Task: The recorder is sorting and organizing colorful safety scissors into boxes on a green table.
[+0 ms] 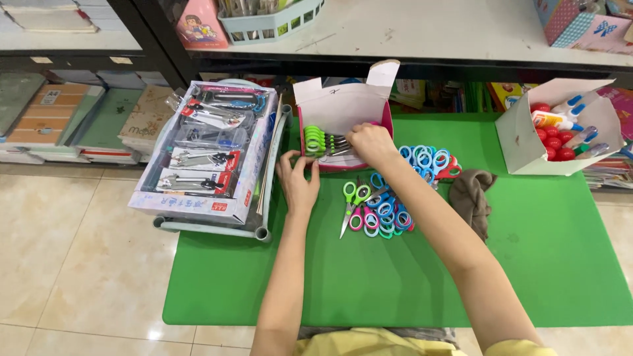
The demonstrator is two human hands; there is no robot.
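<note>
The right hand (371,142) reaches forward over the pink box (343,132), which stands open on the green surface (369,277) with its white lid flaps raised away from the person. The fingers of this hand are curled down onto the green-handled scissors (318,140) that lie inside the box, handles pointing toward the left hand; the fingertips press on the blade end of that bundle, though whether they pinch it fully cannot be told. The left hand (297,179) rests at the near left corner of the pink box, fingers bent and touching the box wall, steadying it without enclosing anything. Just nearer than the right hand, between the two forearms, lies a loose pile of scissors (379,212) with pink, green and blue handles, spread on the surface. Beyond the right wrist, beside the box, a second cluster of blue-handled scissors (425,160) lies with one red-handled pair at its outer edge. Further to the right of that cluster lies a crumpled brown cloth (473,198). Well to the right of the right hand stands an open white carton (521,142) holding glue bottles and red round items. To the left of the left hand, a flat display pack of staplers (208,148) rests on a pale tray, touching the edge of the green surface.
</note>
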